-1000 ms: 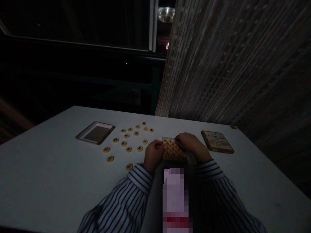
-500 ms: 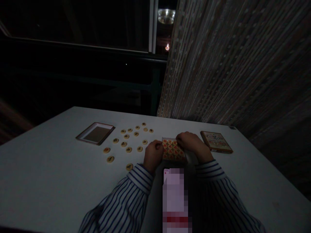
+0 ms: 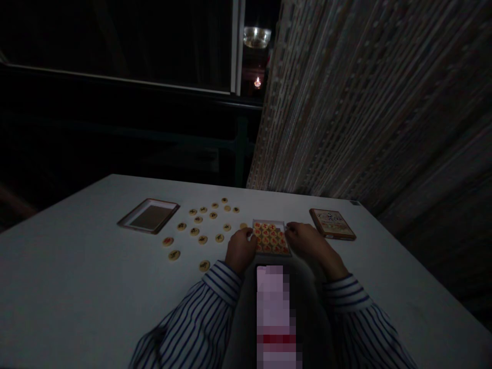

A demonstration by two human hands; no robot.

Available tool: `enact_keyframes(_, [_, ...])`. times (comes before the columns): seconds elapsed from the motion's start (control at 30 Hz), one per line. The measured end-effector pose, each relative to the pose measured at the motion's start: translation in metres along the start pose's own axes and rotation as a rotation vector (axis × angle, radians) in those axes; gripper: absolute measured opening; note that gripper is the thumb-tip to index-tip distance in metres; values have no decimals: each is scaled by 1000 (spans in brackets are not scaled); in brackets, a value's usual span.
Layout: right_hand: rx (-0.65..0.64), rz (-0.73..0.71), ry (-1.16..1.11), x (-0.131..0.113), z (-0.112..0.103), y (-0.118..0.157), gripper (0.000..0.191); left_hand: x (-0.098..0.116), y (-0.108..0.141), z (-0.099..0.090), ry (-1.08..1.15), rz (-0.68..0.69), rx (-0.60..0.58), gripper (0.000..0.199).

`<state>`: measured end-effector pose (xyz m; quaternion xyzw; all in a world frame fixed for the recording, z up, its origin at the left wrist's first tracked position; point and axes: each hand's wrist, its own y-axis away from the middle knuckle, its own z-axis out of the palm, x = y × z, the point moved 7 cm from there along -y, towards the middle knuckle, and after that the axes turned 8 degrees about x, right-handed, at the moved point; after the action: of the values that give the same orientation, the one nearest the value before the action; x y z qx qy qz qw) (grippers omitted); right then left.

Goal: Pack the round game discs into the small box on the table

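A small clear tray (image 3: 287, 247) lies in front of me, filled with rows of round pieces with red characters (image 3: 270, 238); its top right corner has a gap. My left hand (image 3: 241, 248) is closed at the tray's left edge, thumb and fingers pinched on it. At the upper right edge is my right hand (image 3: 309, 243), its fingers drawn together beside the tray; whether a piece is between them is too dark to tell. Loose round pieces with dark characters (image 3: 194, 231) lie scattered left of my left hand, along with one red-marked piece (image 3: 168, 241).
An open shallow box (image 3: 145, 229) rests at the left of the white table (image 3: 96, 277). A decorated flat box (image 3: 332, 224) lies at the right. Nearest me is a phone (image 3: 273, 302), partly pixelated. A string curtain (image 3: 326, 102) hangs behind.
My right hand has moved off the tray's top row to its right edge, uncovering the upper right corner. The view has shifted slightly.
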<state>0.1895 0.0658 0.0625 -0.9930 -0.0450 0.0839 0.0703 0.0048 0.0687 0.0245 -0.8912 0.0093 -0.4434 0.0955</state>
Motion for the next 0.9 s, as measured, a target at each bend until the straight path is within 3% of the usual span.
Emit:
enact_keyframes(0.23, [37,77,-175,5,18,16,35,1,1,0,-27,24,-14,29])
enact_keyframes(0.9, [92,38,-252,-1,21,22,35,0,2,-1,-4,22,25,30])
